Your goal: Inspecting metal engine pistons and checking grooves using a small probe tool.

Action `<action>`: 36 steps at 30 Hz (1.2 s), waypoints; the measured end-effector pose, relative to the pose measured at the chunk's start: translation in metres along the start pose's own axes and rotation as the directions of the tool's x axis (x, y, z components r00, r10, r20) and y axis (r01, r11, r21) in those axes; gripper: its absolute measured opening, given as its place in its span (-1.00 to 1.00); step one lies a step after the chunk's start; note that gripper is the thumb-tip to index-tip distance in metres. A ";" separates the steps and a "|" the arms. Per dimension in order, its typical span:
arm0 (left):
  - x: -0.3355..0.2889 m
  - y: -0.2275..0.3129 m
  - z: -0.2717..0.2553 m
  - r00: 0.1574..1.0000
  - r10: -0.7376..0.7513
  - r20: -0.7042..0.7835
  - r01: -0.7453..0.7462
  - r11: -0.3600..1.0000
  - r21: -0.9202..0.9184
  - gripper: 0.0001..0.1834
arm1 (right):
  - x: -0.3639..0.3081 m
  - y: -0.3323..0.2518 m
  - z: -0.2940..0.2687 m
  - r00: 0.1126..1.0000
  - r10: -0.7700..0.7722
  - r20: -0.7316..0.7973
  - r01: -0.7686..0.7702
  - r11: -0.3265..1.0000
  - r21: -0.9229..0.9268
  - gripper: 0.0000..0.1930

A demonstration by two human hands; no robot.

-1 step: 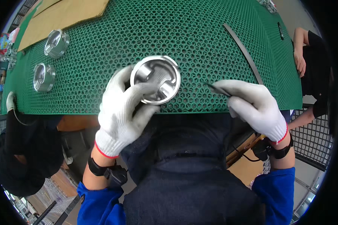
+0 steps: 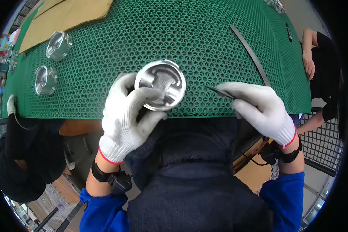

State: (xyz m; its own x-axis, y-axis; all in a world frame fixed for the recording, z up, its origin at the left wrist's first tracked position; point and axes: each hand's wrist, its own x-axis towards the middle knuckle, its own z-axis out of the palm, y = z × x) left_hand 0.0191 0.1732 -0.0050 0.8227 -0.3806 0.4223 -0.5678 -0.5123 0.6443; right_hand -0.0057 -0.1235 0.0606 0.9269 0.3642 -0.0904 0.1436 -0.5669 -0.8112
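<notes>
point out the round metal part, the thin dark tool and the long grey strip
Round metal part point(image 2: 166, 80): head view, on the floor of its hollow
Thin dark tool point(image 2: 219, 92): head view, around the middle of its visible length
Long grey strip point(image 2: 253, 55): head view, about halfway along it

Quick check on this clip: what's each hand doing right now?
Left hand: closed on a silver metal cylinder, its hollow side facing up.
Right hand: closed, holding a thin dark tool between its fingers.
</notes>
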 end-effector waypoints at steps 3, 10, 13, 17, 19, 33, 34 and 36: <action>-0.010 0.003 0.002 1.000 0.004 0.025 -0.007 0.995 0.096 -0.59 | 0.017 0.003 0.004 0.964 -0.267 -0.006 0.245 0.893 -0.377 -0.68; -0.009 0.011 0.004 0.997 -0.065 0.029 0.059 0.984 0.169 -0.68 | 0.018 -0.011 0.022 0.982 -0.170 0.076 0.180 0.765 -0.619 -0.75; -0.009 0.009 0.004 0.999 -0.036 0.018 0.033 0.986 0.164 -0.67 | 0.008 -0.028 0.022 0.970 -0.068 0.232 0.200 0.764 -0.613 -0.72; -0.010 0.011 0.003 0.999 -0.026 0.018 0.022 0.981 0.194 -0.66 | 0.015 -0.016 0.021 0.984 -0.147 0.098 0.175 0.741 -0.648 -0.69; -0.009 0.012 0.002 0.996 -0.051 0.072 0.038 0.983 0.178 -0.69 | 0.007 -0.021 0.028 0.987 -0.094 0.128 0.156 0.721 -0.675 -0.70; -0.021 -0.002 0.006 1.000 0.023 0.020 -0.026 0.982 0.187 -0.51 | 0.011 -0.028 0.043 0.926 0.201 0.318 -0.359 0.728 0.584 -0.55; -0.024 -0.004 0.007 0.999 0.039 -0.014 -0.036 0.989 0.142 -0.39 | 0.013 -0.026 0.037 0.923 0.331 0.196 -0.384 0.767 0.515 -0.53; -0.021 0.001 0.003 0.999 0.014 -0.050 -0.008 0.994 0.107 -0.27 | 0.016 -0.019 0.027 0.920 0.382 0.088 -0.380 0.814 0.440 -0.53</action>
State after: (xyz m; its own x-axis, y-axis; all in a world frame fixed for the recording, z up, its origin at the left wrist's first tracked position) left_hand 0.0013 0.1786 -0.0153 0.8153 -0.3485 0.4624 -0.5743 -0.5887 0.5688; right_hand -0.0033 -0.0870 0.0583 0.8771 0.1837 -0.4438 -0.3878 -0.2746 -0.8799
